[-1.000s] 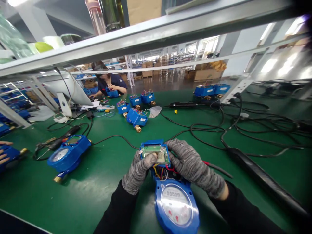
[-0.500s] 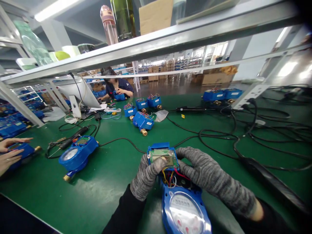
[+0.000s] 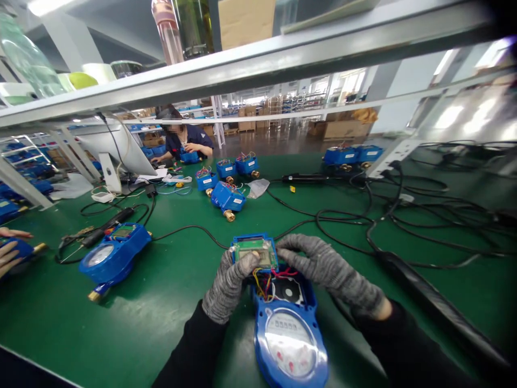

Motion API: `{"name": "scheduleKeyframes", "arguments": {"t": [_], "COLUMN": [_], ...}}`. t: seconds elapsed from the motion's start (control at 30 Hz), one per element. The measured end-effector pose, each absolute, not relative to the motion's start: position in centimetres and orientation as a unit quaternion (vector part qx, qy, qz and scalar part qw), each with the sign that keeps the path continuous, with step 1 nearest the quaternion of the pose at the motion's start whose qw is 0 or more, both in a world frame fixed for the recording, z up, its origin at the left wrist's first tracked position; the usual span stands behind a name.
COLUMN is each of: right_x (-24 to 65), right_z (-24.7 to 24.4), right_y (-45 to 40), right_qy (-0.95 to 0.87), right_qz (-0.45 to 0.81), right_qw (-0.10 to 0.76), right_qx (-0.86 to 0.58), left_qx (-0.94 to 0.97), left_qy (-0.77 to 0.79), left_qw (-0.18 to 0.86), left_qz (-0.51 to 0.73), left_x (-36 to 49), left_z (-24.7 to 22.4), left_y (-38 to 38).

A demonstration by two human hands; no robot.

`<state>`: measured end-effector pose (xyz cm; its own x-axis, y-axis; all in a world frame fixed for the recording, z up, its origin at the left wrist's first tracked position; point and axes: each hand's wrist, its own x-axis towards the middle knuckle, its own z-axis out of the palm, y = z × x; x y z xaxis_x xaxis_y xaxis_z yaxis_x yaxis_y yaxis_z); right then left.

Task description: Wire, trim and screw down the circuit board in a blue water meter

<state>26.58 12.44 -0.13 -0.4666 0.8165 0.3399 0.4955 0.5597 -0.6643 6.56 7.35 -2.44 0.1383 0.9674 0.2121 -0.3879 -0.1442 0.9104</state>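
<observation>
A blue meter [image 3: 288,345] with a round clear dial lies in front of me, its upper housing uncovered, showing a black part and coloured wires. Above that opening, a blue-framed circuit board [image 3: 255,252] is tilted up, joined by red and yellow wires. My left hand [image 3: 230,283], in a grey knitted glove, grips the board's left side, thumb over its front. My right hand [image 3: 327,267], gloved alike, has its fingertips at the board's right edge; whether they pinch it is partly hidden.
Another blue meter [image 3: 115,253] lies left, beside a black-handled tool [image 3: 107,226]. Several blue units [image 3: 228,199] stand farther back. Black cables [image 3: 343,215] cross the right side. A person [image 3: 183,140] sits opposite; another person's hands [image 3: 8,253] are at far left.
The view has shifted, so most things sit further left. The board is tilted differently, and the housing's black part shows more. My right fingers are still beside the board.
</observation>
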Motion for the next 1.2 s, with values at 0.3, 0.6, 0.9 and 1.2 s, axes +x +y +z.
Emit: {"name": "scheduleKeyframes", "arguments": {"t": [0.3,0.6,0.9,1.2], "right_x": [26.3,23.8,24.7,25.3], "right_z": [3.2,0.3,1.9,1.7], "right_y": [7.4,5.8,6.8,8.9], "right_qy": [-0.832,-0.778,-0.877,-0.875], "right_qz": [0.131,0.132,-0.17,-0.015], "right_qw": [0.362,0.368,0.295,0.313], "right_qx": [-0.4,-0.492,-0.339,-0.37], "left_qx": [0.438,0.465,0.495,0.544], "left_qy": [0.324,0.362,0.417,0.456], "left_qw": [0.582,0.514,0.446,0.419], "left_qz": [0.603,0.624,0.618,0.566], "left_x": [7.2,7.5,7.8,7.3], "left_z": [-3.0,-2.8,-1.3,-1.2], "left_y": [7.7,7.1,6.4,6.4]}}
